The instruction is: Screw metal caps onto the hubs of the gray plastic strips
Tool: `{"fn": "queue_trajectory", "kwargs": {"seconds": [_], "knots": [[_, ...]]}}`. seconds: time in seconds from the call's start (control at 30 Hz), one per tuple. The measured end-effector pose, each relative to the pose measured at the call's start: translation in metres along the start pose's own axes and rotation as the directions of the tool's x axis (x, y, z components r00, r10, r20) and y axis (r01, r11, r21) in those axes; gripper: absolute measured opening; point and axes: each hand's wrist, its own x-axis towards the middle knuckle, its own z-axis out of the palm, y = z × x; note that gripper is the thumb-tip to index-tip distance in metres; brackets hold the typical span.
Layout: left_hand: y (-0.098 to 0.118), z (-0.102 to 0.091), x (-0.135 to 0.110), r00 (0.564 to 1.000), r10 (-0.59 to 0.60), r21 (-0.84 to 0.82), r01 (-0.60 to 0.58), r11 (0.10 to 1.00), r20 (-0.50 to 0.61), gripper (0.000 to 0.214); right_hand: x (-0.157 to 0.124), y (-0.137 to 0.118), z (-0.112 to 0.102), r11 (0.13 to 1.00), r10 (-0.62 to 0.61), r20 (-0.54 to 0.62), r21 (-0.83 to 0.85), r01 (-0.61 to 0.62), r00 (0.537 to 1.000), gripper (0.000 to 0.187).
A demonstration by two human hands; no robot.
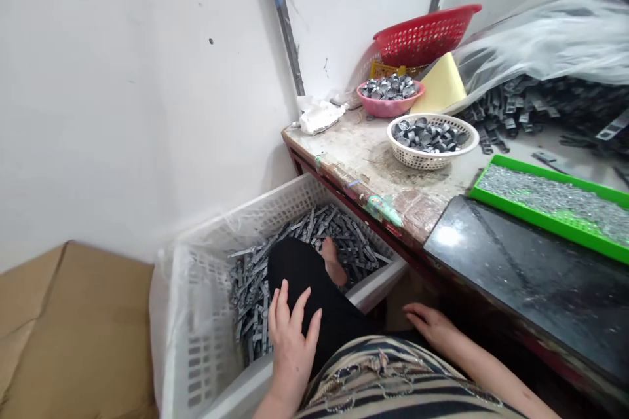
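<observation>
My left hand (291,334) lies open, fingers spread, on my black-trousered leg (304,275), which rests over a white plastic crate (196,288). The crate holds several grey metal strips (339,236); my bare foot (333,262) lies among them. My right hand (430,324) rests open and flat near my lap, just below the edge of the worn wooden table (354,157). Neither hand holds anything.
On the table stand a white basket (432,157) and a pink bowl (390,107) of dark round parts, a red basket (427,33), a green tray (550,219) of small metal bits, a black slab (515,275) and bagged dark parts (540,105). Cardboard (69,327) lies at left.
</observation>
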Motion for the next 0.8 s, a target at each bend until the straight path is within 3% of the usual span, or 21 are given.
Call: {"fn": "queue_trajectory", "kwargs": {"seconds": [0.2, 0.37, 0.53, 0.8], "knots": [[0.005, 0.020, 0.001, 0.992, 0.043, -0.032, -0.039, 0.999, 0.119, 0.033, -0.005, 0.019, -0.003, 0.993, 0.027, 0.032, 0.118, -0.031, 0.999, 0.035], [0.010, 0.035, 0.007, 0.983, 0.102, -0.047, -0.096, 0.994, 0.153, 0.034, -0.004, 0.032, -0.003, 0.964, 0.083, 0.031, 0.252, -0.088, 0.996, 0.044], [0.010, 0.043, 0.008, 0.964, 0.170, -0.060, -0.161, 0.985, 0.203, 0.035, 0.000, 0.036, -0.001, 0.931, 0.121, 0.027, 0.344, -0.123, 0.992, 0.044], [0.016, 0.048, 0.003, 0.947, 0.177, -0.049, -0.170, 0.984, 0.268, 0.039, -0.003, 0.038, -0.007, 0.910, 0.132, 0.050, 0.391, -0.141, 0.990, 0.051]]}}
